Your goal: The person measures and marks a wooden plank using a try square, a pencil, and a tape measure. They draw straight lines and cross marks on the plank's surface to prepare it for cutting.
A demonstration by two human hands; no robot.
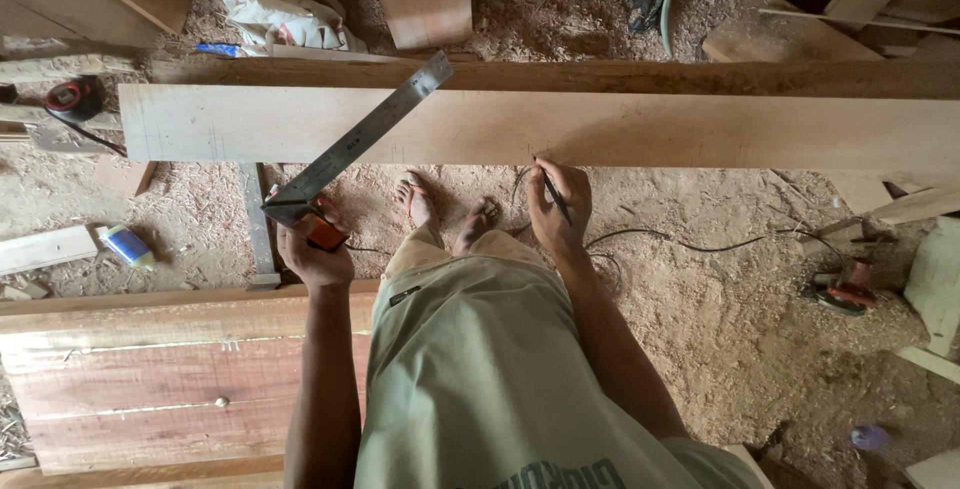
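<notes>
Left of both hands: small blue-and-white package point(127, 245) (on the sawdust floor)
Left hand point(313, 252): gripping steel square point(362, 136)
Right hand point(558, 211): pinching pencil point(555, 196) at plank point(600, 127)

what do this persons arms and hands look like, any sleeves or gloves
Both arms are bare to as far up as shows, with no sleeves in view. The left hand and right hand wear no gloves; no watch, ring or band is visible.

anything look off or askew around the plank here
The steel square in the left hand lies slanted across the pale plank, not squared to its edge. Sawdust covers the floor, and a black cable trails loose by the bare feet.
</notes>
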